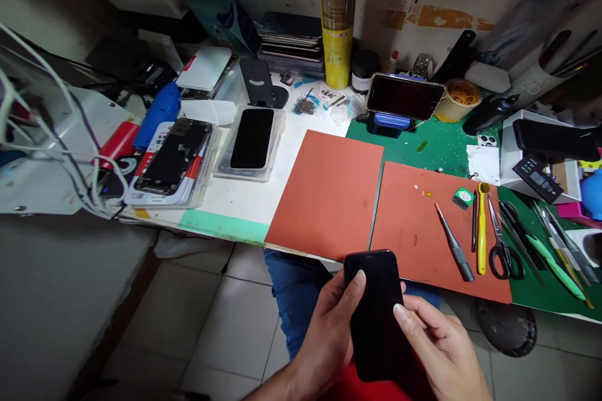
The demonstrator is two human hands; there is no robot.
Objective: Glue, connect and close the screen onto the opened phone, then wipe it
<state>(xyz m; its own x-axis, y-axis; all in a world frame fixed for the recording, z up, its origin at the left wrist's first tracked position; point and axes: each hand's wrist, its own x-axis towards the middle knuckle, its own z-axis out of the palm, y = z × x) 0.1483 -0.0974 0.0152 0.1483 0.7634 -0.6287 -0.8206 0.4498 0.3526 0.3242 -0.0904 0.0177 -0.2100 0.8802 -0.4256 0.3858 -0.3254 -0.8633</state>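
Observation:
A black smartphone point(379, 319) with a dark screen is held upright over my lap, just in front of the table edge. My left hand point(329, 319) grips it along the left side, its thumb lying on the upper part of the screen. At the phone's right side is my right hand point(437, 338), thumb against the right edge and fingers curled behind. Beyond the phone's top lie two reddish-brown mats, the left mat point(329, 194) and the right mat point(404, 225).
Tools lie at right: a grey pen-like tool point(454, 243), a yellow brush point(482, 232), scissors point(501, 250) and tweezers. At left are a white-edged phone point(253, 139) and a phone screen part point(176, 156). A yellow spray can point(337, 25) and a propped phone point(404, 97) stand behind.

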